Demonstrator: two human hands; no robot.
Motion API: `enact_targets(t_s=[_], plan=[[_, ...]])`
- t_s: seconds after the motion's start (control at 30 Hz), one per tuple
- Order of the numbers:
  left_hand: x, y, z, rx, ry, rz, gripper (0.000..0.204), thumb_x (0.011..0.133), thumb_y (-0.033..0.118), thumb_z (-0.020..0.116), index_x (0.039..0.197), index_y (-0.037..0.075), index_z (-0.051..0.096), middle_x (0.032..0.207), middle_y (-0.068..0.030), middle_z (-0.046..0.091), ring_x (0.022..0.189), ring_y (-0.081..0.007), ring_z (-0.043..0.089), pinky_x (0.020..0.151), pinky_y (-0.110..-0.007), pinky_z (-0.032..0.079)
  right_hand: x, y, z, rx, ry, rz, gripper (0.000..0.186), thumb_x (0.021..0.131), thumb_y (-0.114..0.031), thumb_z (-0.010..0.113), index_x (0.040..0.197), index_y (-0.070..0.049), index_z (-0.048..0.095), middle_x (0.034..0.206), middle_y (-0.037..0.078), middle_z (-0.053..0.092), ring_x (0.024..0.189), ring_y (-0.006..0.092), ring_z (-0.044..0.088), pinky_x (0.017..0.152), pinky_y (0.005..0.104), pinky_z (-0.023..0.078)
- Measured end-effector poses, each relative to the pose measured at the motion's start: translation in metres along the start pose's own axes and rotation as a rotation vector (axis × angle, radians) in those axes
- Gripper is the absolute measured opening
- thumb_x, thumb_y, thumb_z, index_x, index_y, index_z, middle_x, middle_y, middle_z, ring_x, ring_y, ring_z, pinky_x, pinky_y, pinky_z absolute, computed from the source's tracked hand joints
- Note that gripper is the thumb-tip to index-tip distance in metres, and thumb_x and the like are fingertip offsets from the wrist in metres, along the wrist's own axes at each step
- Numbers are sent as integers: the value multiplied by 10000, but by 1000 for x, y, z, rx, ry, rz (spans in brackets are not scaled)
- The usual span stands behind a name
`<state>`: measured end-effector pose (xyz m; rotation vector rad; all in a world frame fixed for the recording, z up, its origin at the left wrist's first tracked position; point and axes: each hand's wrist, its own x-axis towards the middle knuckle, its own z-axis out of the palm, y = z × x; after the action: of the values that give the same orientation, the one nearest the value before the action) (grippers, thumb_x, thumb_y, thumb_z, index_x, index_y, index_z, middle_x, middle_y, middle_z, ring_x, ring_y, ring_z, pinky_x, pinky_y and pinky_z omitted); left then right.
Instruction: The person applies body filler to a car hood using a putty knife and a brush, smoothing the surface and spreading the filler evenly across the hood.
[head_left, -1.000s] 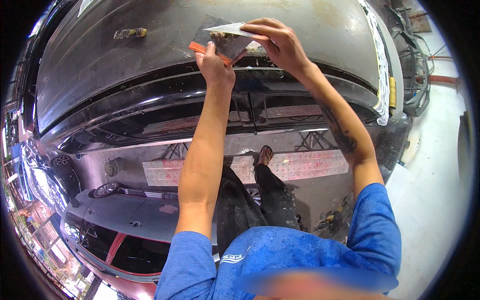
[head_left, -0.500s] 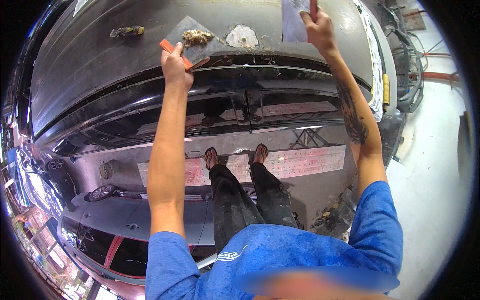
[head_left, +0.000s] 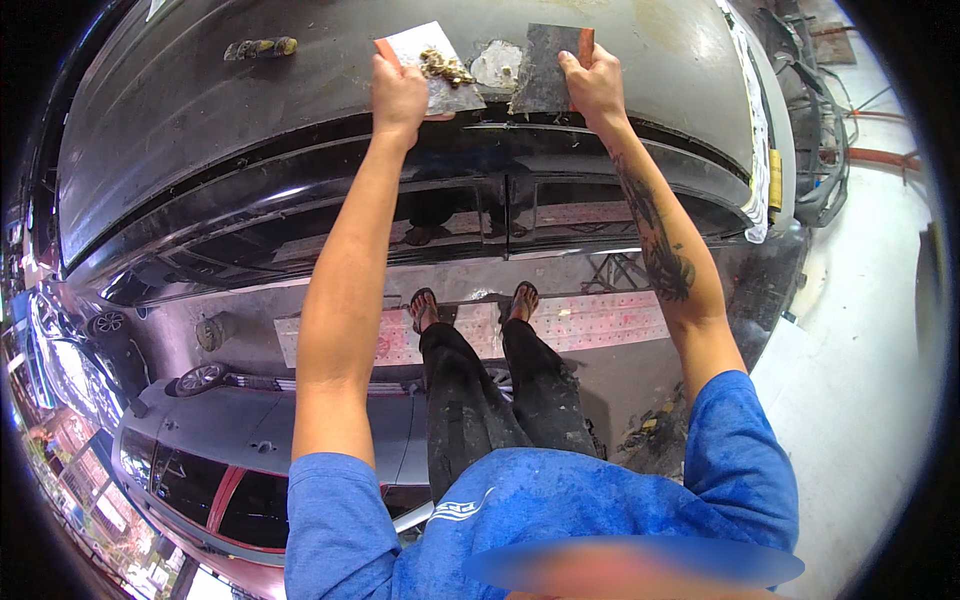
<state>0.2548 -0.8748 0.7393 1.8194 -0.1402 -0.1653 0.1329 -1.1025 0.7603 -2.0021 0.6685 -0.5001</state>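
Note:
My left hand grips a spreader by its orange handle; a lumpy beige paste sits on its light metal blade. My right hand grips a second spreader, with a dark smeared blade and orange edge. Both are held over a car roof of dull grey finish. Between the blades is a rough whitish patch on the roof. Off to the left lies a small dark-and-yellow cylindrical object.
My feet stand on a perforated plank beside the glossy black car side. A grey car is below left, another car farther left. Masking material hangs at the roof's right end, near a dark bumper-like part.
Earlier my right hand had its blade over the left one, then swung out right and up. Now it has come back left and down, while my left hand has moved right from half a second ago.

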Motion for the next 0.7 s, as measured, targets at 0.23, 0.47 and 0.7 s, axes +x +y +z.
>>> enact_targets(t_s=[0.23,0.47,0.7], plan=[[-7,19,21,86,21,3,298,867,65,490,1109,-106,471,1069,-312,625,1048,-431,630,915,-452,481,26,6,11,-54,-89,-190,210,909,-184,643,950,22,635,687,-11,548,573,87,496,474,283,416],[3,13,34,-50,-86,-63,287,872,52,514,1130,-70,479,1082,-224,625,1003,-315,647,857,-428,511,44,-11,13,130,-309,-112,179,857,-154,603,923,8,641,701,108,634,618,207,575,604,389,496],[4,-2,20,-537,-159,-178,215,954,49,485,1163,-3,485,1091,-107,599,947,-195,614,839,-366,521,65,-54,31,241,-445,-114,124,841,-119,567,804,-15,623,644,-23,517,573,107,476,488,315,379]])
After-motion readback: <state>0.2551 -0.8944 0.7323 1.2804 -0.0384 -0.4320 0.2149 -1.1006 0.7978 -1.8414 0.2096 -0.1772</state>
